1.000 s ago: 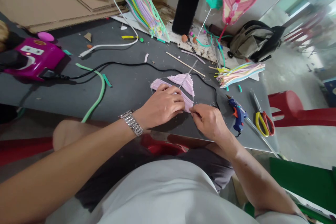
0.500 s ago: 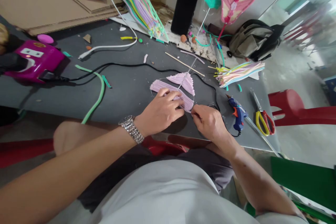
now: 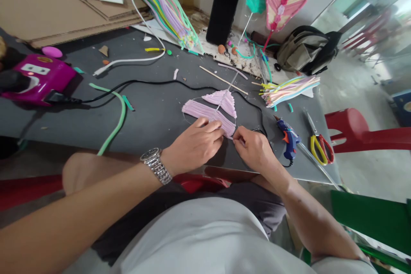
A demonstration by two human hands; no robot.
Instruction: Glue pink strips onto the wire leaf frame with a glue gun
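A leaf shape of pale pink strips on a thin wire frame (image 3: 208,113) lies flat on the grey table (image 3: 150,109), with a second pink section (image 3: 223,100) above a central stem. My left hand (image 3: 192,145), wearing a steel wristwatch (image 3: 156,165), presses its fingers on the lower pink strips. My right hand (image 3: 252,148) pinches at the strips' lower right end, close to my left fingertips. A thin wooden stick (image 3: 223,80) lies just beyond the leaf's tip. Under my hands, part of the wire is hidden.
A blue hot glue gun (image 3: 289,137) and yellow-handled scissors (image 3: 321,150) lie to the right, beside a bundle of coloured strips (image 3: 289,90). A black cable (image 3: 180,82) crosses the table from a magenta device (image 3: 38,78). A green tube (image 3: 117,115) hangs over the near edge.
My left hand has slid down and right along the pink strips, uncovering more of them. My right hand stays at the strips' end. The whole view has shifted slightly with my head.
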